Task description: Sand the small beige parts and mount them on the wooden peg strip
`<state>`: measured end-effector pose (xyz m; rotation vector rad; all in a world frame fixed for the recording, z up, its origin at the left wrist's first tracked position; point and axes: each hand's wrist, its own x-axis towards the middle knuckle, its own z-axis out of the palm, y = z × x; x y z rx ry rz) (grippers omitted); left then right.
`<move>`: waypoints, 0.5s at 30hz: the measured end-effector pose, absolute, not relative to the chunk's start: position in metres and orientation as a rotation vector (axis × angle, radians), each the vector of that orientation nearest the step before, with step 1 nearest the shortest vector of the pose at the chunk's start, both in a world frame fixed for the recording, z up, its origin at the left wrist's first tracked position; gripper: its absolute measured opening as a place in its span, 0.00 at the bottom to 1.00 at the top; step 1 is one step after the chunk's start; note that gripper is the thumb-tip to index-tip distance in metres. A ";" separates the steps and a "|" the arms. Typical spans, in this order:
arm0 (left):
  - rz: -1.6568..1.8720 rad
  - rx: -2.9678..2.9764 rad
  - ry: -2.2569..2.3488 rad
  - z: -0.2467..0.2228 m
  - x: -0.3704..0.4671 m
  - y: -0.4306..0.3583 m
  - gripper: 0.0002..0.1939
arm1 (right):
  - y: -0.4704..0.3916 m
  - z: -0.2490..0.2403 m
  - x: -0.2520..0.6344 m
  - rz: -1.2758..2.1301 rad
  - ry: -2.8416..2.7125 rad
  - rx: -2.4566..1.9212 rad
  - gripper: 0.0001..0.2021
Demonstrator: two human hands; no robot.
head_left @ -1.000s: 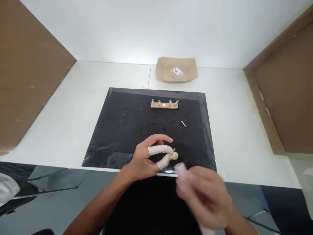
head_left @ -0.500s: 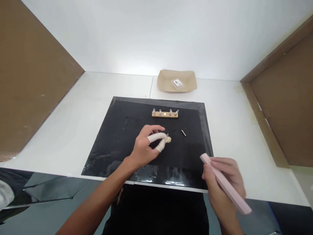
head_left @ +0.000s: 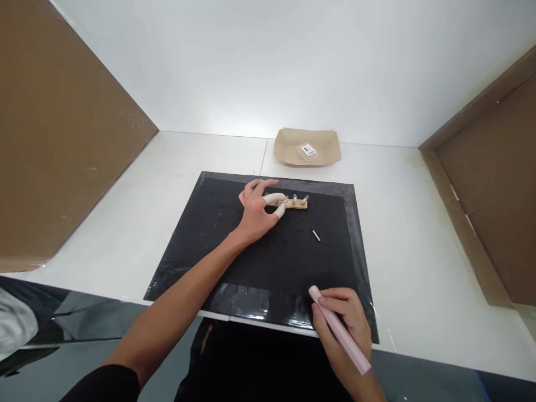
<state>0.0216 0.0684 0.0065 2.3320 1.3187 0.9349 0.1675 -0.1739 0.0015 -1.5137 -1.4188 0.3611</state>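
My left hand (head_left: 258, 215) wears white finger cots on its thumb and index finger. Those two fingers pinch a small clear piece (head_left: 286, 200), shaped like a false nail tip, at the middle of a narrow light-brown strip (head_left: 299, 205). More clear pieces (head_left: 295, 199) stand upright along the strip; its left part is mostly behind my fingers. My right hand (head_left: 347, 321) is wrapped round a pale pink, faceted pen-like stick (head_left: 341, 329), held tilted above the front of the black mat (head_left: 268, 257).
A small thin bar (head_left: 316, 235), black and white, lies on the mat to the right. Behind the mat, a brown paper tray (head_left: 288, 159) holds a clear little box (head_left: 308, 151) with a label. Brown panels (head_left: 62, 139) flank the white table (head_left: 402, 234).
My left hand has moved away from me to the strip, carrying the small clear piece from the mat's middle. My right hand has come left and nearer the mat's front edge with the pink stick.
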 end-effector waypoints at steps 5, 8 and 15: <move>0.892 2.323 1.319 0.008 0.023 0.070 0.09 | -0.174 0.002 0.165 0.341 -1.461 -1.485 0.09; 0.886 2.312 1.326 0.007 0.024 0.072 0.13 | -0.174 0.004 0.164 0.342 -1.461 -1.490 0.09; 0.875 2.274 1.339 0.005 0.026 0.076 0.17 | -0.171 0.006 0.163 0.326 -1.482 -1.464 0.10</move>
